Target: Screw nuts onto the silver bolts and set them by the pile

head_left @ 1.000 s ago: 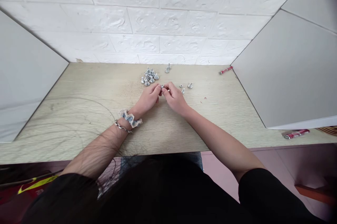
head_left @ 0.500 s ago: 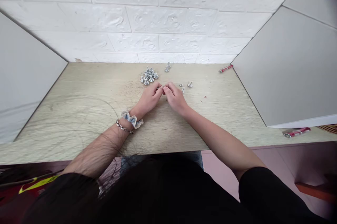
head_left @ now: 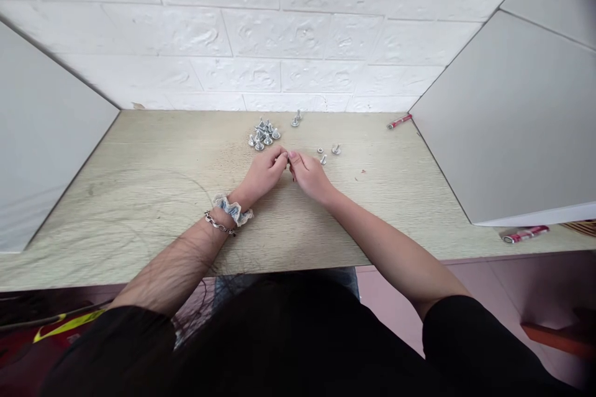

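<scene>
My left hand and my right hand meet fingertip to fingertip over the wooden surface. Both are closed in a pinch around something small that the fingers almost wholly hide. A heap of silver bolts lies just beyond my left hand, most standing on their wide heads. Close to my right hand are a small nut, one bolt and another bolt. Farther back, a pair of bolts stands near the wall.
The pale wooden board runs back to a white brick-patterned wall. Grey panels enclose both sides. A red battery lies at the back right, another red battery near the front right edge.
My right thumb and fingers have shifted slightly against the left fingertips, the thumb now straighter and higher. The left hand has hardly moved, and the bolts lie as before.
</scene>
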The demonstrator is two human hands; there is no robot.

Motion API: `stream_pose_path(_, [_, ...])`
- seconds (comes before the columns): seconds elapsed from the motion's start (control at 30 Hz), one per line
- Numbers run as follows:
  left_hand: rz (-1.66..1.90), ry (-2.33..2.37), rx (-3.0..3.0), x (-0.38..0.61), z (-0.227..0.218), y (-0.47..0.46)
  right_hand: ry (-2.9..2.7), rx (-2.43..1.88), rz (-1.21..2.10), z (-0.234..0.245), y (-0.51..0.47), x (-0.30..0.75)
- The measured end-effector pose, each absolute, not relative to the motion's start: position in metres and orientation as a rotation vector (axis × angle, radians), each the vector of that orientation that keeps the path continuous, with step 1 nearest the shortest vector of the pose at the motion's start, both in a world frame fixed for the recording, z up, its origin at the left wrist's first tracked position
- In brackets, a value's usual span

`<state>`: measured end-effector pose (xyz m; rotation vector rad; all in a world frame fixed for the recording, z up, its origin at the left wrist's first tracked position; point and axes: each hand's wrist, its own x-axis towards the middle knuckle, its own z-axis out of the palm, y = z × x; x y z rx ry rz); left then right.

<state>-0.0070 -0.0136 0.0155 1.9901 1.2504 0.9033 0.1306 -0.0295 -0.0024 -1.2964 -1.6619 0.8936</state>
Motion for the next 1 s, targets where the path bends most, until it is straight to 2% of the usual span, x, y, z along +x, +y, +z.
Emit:
stream_pose_path(0.4, [0.742, 1.275, 2.048, -0.0067, 0.0142, -0.0114, -1.678, -1.358, 0.815, 0.0004, -0.031, 0.1309])
stream_pose_path(0.73, [0.394, 1.369, 2.309, -0.0056, 0.014, -0.0171, -1.839, -1.396, 0.776, -0.0027, -0.0292, 0.1349])
stream_pose_path(1.0, [0.583, 1.383, 2.184, -0.0041, 0.0086, -0.0154, -1.776, -1.415, 0.81, 0.001, -0.0307, 0.1348])
